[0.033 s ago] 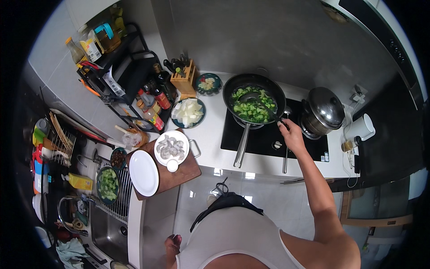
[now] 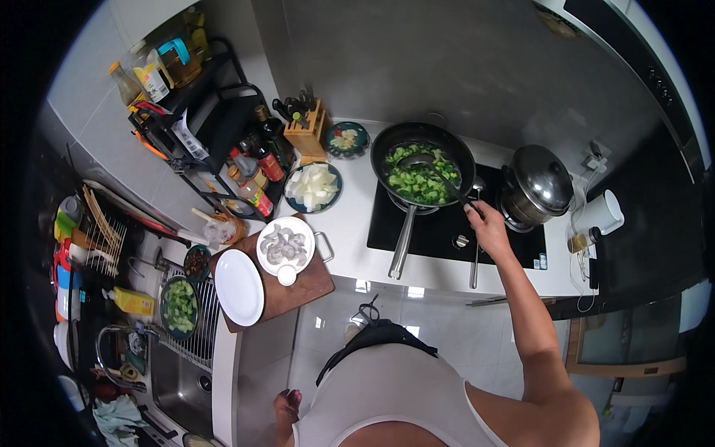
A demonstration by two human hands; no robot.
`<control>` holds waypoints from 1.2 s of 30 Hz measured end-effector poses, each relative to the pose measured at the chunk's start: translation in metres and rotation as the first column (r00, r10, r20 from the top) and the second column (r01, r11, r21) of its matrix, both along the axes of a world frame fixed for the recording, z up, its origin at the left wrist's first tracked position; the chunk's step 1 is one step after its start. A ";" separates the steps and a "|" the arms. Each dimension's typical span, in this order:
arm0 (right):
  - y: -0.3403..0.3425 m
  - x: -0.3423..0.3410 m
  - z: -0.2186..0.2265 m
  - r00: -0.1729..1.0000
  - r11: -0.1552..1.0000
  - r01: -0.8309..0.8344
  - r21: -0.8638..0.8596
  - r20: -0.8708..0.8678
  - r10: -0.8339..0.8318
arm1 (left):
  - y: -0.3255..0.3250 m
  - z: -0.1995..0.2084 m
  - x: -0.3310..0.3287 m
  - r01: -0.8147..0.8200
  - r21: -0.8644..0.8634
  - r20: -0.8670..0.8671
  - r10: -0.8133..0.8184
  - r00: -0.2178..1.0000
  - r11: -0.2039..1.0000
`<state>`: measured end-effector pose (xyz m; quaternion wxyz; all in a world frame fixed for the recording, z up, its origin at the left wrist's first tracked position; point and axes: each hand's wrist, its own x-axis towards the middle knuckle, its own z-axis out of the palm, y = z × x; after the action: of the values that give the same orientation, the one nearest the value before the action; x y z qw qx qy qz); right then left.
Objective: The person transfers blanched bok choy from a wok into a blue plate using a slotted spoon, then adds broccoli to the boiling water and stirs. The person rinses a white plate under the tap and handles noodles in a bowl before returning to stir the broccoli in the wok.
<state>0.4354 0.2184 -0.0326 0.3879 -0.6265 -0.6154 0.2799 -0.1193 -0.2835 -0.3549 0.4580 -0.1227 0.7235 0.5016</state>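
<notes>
My right hand (image 2: 488, 225) is closed round the black handle of a dark cooking spoon (image 2: 417, 160). The spoon's rounded head rests among chopped green vegetables (image 2: 423, 186), which look like broccoli, in a black frying pan (image 2: 383, 141). The pan sits on the left burner, its steel handle (image 2: 403, 242) pointing back toward me. Low beside my body hangs my left hand (image 2: 288, 404), its fingers loosely curled with nothing visible in them.
A lidded steel pot (image 2: 542, 179) occupies the right burner; another long-handled utensil (image 2: 474, 261) lies between. Leftward are sliced white food (image 2: 313, 186), a knife block (image 2: 307, 134), peeled shrimp (image 2: 286, 246) and an oval white plate (image 2: 239, 288) on a cutting board (image 2: 309, 284).
My right hand and the cooking spoon have shifted very slightly to the right. The pan and my left hand stay where they were.
</notes>
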 end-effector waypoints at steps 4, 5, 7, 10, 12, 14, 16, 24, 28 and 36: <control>-0.031 0.009 0.030 0.985 0.981 0.063 -0.182 -0.148 -0.091 | 0.017 -0.002 -0.021 -0.146 -0.085 0.271 0.164 0.949 0.986; -0.035 0.015 0.030 0.978 0.975 0.079 -0.208 -0.173 -0.116 | 0.023 -0.003 -0.027 -0.225 -0.157 0.391 0.270 0.880 0.962; -0.045 0.024 0.034 0.973 0.975 0.064 -0.215 -0.204 -0.108 | 0.025 -0.004 -0.030 -0.216 -0.141 0.419 0.256 0.871 0.966; -0.050 0.031 0.045 0.973 0.975 0.068 -0.210 -0.204 -0.112 | 0.028 -0.005 -0.028 -0.168 -0.141 0.405 0.212 0.889 0.976; -0.053 0.034 0.047 0.976 0.982 0.085 -0.171 -0.184 -0.117 | 0.031 -0.004 -0.028 -0.137 -0.136 0.380 0.180 0.908 0.981; -0.053 0.050 0.059 0.989 0.988 0.065 -0.140 -0.123 -0.082 | 0.031 -0.007 -0.027 -0.128 -0.116 0.360 0.162 0.919 0.985; -0.055 0.062 0.086 0.997 0.989 0.025 -0.144 -0.064 -0.034 | 0.031 -0.009 -0.029 -0.189 -0.113 0.401 0.218 0.890 0.976; -0.034 0.067 0.070 0.999 0.979 -0.003 -0.204 0.041 0.011 | 0.032 -0.015 -0.024 -0.167 -0.120 0.400 0.202 0.894 0.978; -0.025 0.042 0.052 0.991 0.980 -0.011 -0.198 -0.133 -0.015 | 0.021 -0.011 -0.011 -0.184 -0.140 0.381 0.225 0.897 0.973; -0.004 0.007 0.023 0.972 0.982 0.079 -0.173 -0.206 -0.115 | -0.027 0.014 0.021 0.003 0.205 0.065 -0.017 0.998 0.979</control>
<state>0.4422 0.2144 -0.0101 0.4126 -0.6517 -0.5133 0.3762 -0.0985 -0.3102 -0.3410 0.4943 -0.0878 0.6532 0.5668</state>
